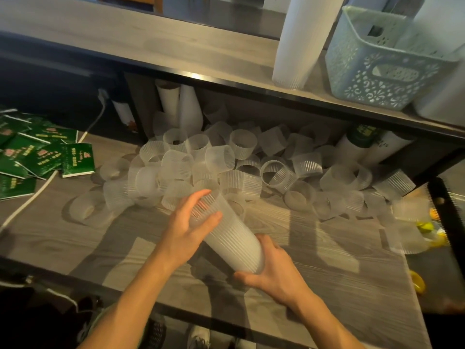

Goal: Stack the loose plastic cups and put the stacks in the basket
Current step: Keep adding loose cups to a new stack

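A stack of ribbed clear plastic cups (234, 238) lies tilted above the lower shelf, its far end pointing up and left into a heap of several loose cups (221, 162). My left hand (187, 227) holds the stack's upper part, with fingers and thumb curved round it. My right hand (271, 270) grips the near, lower end. A pale blue perforated basket (382, 79) stands on the upper shelf at the right, with tall cup stacks beside and behind it.
A tall white cup stack (299, 39) stands left of the basket. Green packets (37, 157) and a white cable (37, 190) lie on the lower shelf at the left. More stacks (181, 104) lean at the back. The dark upper shelf edge (251, 89) overhangs the heap.
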Available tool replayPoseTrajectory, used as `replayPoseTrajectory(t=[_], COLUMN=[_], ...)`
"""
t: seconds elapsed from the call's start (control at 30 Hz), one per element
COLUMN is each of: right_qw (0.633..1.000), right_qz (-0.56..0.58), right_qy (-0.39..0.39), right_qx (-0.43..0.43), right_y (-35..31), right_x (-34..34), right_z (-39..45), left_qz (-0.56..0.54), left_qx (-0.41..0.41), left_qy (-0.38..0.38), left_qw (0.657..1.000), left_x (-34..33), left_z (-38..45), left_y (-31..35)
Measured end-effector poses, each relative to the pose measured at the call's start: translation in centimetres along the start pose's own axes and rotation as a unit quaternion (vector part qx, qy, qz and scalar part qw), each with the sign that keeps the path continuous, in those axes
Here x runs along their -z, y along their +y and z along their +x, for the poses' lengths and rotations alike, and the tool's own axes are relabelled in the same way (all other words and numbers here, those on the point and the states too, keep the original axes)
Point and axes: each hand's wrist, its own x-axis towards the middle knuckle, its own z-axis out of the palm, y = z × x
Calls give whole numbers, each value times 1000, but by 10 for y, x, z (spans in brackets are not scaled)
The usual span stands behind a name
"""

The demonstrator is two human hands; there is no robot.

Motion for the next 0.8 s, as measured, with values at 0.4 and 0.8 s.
replayPoseTrajectory(t=[0.4, 0.8], right_qw=[1000, 999], right_qz=[26, 38], right_qy=[-4, 22], right_qx=[13, 21], right_y=[7, 12], right_x=[2, -2], right_z=[-4, -5], left_qz=[32, 48], left_qx=[22, 17], left_qy=[-41, -159], left_qw=[998, 986], left_x=[-11, -27], left_z=[-3, -9], left_y=[-1, 3])
